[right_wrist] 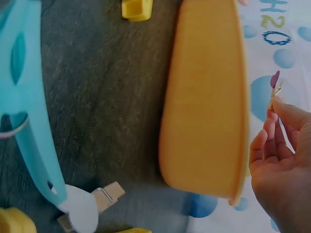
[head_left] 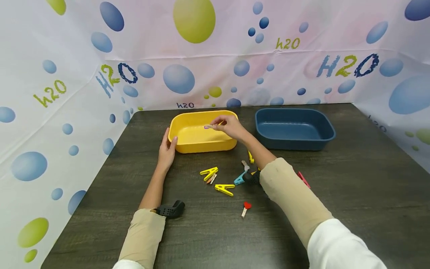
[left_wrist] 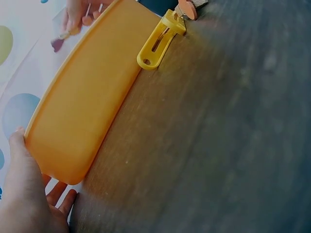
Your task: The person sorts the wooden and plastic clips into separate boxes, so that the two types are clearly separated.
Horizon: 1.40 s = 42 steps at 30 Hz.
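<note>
My right hand is above the yellow bin, pinching a small wooden clothespin with a purple decoration, plainer in the right wrist view as a purple-topped clothespin. My left hand rests against the bin's near left corner, its fingers along the outside wall; the left wrist view shows the same hand. On the table before the bin lie yellow clothespins, a wooden clothespin with a red heart, a blue clothespin and a grey-white-topped clothespin.
A dark blue bin stands right of the yellow one on the dark wooden table. A red clothespin is partly hidden by the right forearm. Behind the table hangs a patterned white curtain.
</note>
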Motion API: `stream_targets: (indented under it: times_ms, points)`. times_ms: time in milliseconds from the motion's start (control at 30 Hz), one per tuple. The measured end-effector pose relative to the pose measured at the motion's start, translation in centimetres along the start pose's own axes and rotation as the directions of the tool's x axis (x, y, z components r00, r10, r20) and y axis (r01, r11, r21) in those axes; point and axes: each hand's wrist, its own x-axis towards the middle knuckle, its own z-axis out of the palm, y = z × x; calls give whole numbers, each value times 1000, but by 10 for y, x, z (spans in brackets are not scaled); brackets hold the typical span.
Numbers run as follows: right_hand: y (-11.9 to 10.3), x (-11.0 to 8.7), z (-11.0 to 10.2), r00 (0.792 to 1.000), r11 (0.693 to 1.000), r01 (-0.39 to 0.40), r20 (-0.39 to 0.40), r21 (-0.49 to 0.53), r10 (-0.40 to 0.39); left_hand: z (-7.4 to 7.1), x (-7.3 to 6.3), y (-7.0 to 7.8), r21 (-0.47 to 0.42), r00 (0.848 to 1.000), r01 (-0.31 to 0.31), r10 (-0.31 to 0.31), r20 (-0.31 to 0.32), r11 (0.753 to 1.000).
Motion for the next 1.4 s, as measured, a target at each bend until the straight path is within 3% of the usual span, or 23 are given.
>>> stream_targets:
  times_ms: [267, 433, 733, 1400]
  points:
    - [14, 0, 9, 999, 1000, -26, -41, 2, 26, 3, 13, -30, -4, 1000, -5, 5, -2, 1000]
    - [14, 0, 9, 996, 999, -40, -82, 34, 43, 2, 16, -37, 16, 999, -35, 35, -17, 999]
    - [15, 2, 11, 994, 999, -35, -105, 26, 37, -2, 1, -5, -10, 1000, -23, 24, 16, 1000]
    - [15, 3, 10, 990, 998, -56, -125, 33, 60, -3, 0, -2, -14, 999, -29, 29, 14, 999]
